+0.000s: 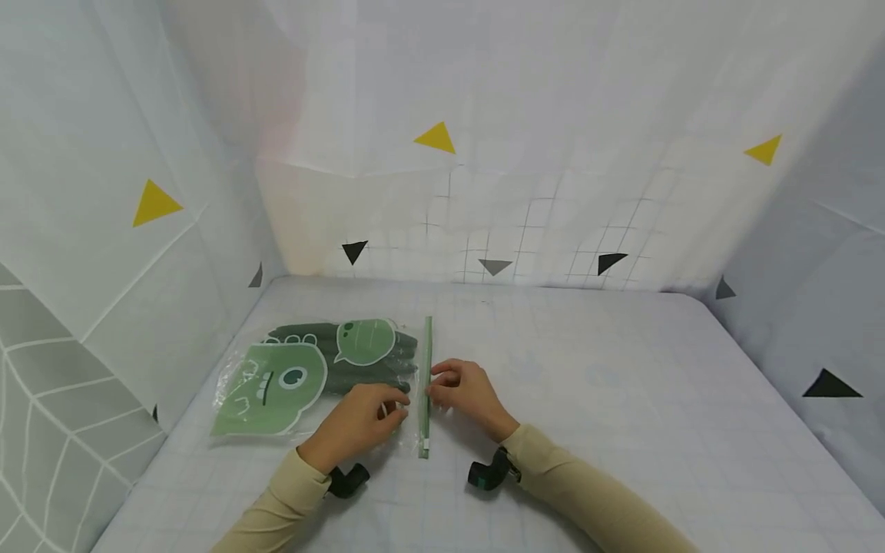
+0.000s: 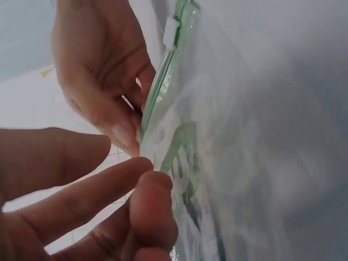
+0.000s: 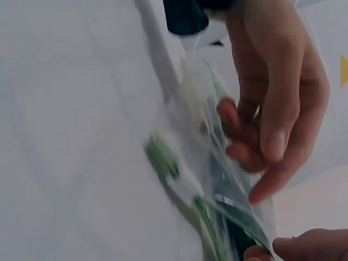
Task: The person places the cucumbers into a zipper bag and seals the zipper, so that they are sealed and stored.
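Observation:
A clear slider zip bag (image 1: 276, 395) printed with a green one-eyed monster lies flat on the table's left half. Inside is a dark green item (image 1: 366, 376) with finger-like ends, partly covered by the print. The bag's green zip strip (image 1: 425, 369) runs along its right edge, with a white slider (image 2: 171, 32) at the near end. My right hand (image 1: 470, 392) pinches this strip near its middle between thumb and fingers. My left hand (image 1: 356, 418) hovers over the bag just left of the strip, fingers loosely bent and nothing held between them.
The white table (image 1: 622, 399) has a faint grid and extends to the right of the bag. White sheets (image 1: 553, 92) with yellow and black triangles enclose it at the back and sides. A black wrist camera (image 1: 489, 472) sits beneath each wrist.

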Available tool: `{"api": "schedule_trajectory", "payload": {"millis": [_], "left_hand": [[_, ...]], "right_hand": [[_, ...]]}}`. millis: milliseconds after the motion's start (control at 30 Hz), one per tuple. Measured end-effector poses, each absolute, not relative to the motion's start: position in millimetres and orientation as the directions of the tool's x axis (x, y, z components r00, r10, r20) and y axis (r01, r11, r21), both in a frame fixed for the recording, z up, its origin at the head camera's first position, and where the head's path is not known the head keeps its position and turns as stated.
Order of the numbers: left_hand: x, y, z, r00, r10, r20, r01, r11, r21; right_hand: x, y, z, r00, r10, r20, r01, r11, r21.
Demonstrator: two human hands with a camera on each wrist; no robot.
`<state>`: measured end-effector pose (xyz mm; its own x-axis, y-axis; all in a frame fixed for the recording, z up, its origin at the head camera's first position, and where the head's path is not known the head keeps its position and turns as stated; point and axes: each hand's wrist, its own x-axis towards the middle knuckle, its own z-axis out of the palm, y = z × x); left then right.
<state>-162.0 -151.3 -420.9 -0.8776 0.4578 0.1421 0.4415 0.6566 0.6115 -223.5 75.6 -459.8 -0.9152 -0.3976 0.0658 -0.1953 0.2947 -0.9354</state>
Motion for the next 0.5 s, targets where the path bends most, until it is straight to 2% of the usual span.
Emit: {"api": "schedule_trajectory", "payload": {"millis": [300, 500], "left_hand": [[-162, -153, -421, -0.863, 0.481, 0.154, 0.458, 0.615, 0.642], [-160, -154, -422, -0.857, 0.510, 0.075, 0.397, 0.560, 0.728]], "right_hand": [[-192, 79, -462, -0.864, -0.497, -0.084, -0.051, 0.251, -0.967], [-183, 76, -464, -0.875, -0.483, -0.033, -0.078, 0.208, -0.975]]}}
